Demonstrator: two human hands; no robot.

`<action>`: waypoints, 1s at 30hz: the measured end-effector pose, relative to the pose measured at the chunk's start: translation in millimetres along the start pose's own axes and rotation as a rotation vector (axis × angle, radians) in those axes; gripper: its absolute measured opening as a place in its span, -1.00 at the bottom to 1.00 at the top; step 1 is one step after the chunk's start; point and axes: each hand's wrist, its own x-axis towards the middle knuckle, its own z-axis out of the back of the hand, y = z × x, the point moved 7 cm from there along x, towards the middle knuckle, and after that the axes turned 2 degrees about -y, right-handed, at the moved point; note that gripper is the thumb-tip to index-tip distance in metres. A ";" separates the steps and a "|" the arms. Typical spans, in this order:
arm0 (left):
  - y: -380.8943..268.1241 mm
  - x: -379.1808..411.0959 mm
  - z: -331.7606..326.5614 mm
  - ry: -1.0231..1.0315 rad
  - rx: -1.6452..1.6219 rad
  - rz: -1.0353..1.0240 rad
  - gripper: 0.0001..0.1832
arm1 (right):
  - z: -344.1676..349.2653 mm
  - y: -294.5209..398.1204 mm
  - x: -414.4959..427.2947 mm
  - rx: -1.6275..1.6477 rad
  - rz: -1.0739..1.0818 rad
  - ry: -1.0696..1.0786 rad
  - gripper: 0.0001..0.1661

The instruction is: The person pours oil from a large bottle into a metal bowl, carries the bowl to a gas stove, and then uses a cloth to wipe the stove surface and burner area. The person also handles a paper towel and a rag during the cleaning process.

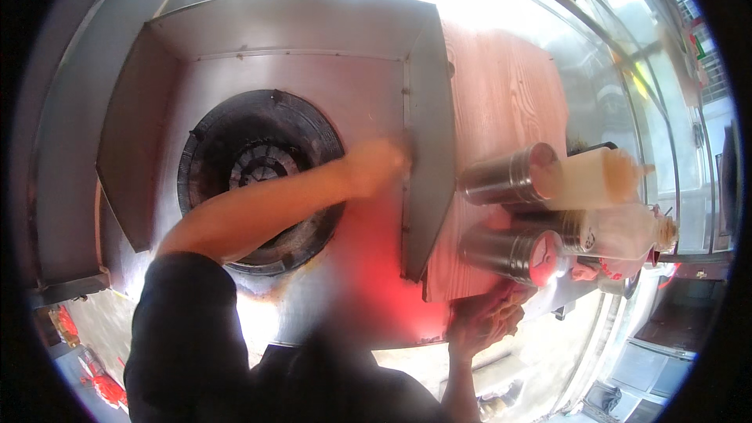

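My left forearm crosses over a round black gas burner set in a stainless steel stove top. My left hand is motion-blurred beside the right panel of the metal splash guard; its fingers and anything in them cannot be made out. Low on the right, my right hand is at the front edge of a wood-grain board. It grips a crumpled brownish thing that looks like a cloth. Two steel canisters stand just beyond it, the nearer and the farther.
Squeeze bottles, one yellowish and one clear, stand right of the canisters. The splash guard's back wall and left panel enclose the burner. Metal rails and glass run along the right. Red glare covers part of the stove top.
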 end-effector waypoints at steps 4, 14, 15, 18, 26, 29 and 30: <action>29.3 5.6 12.6 -0.113 0.017 -0.104 -0.81 | 6.5 4.9 1.4 0.035 0.041 -0.074 -0.05; 25.9 -33.8 -22.1 -0.191 0.062 -0.195 -0.86 | -14.7 -29.8 -22.0 0.214 0.190 -0.103 -0.20; 9.8 -44.6 -37.3 -0.018 0.075 -0.236 -0.83 | -6.3 -11.5 -1.5 0.249 0.179 -0.117 -0.22; 1.0 -41.5 -22.4 0.214 0.167 -0.055 -0.81 | -19.3 -24.8 -3.5 -0.116 0.115 0.002 -0.10; 64.5 -33.1 27.5 -0.265 0.250 0.023 -0.81 | 2.4 -12.6 -3.3 0.097 0.079 -0.059 -0.27; 36.6 -44.2 -0.7 -0.107 0.251 0.022 -0.87 | 11.5 -1.7 -0.2 0.206 0.196 -0.157 -0.24; 17.1 -47.1 -4.0 -0.064 0.234 -0.006 -0.86 | 10.3 -5.9 0.3 0.215 0.214 -0.141 -0.23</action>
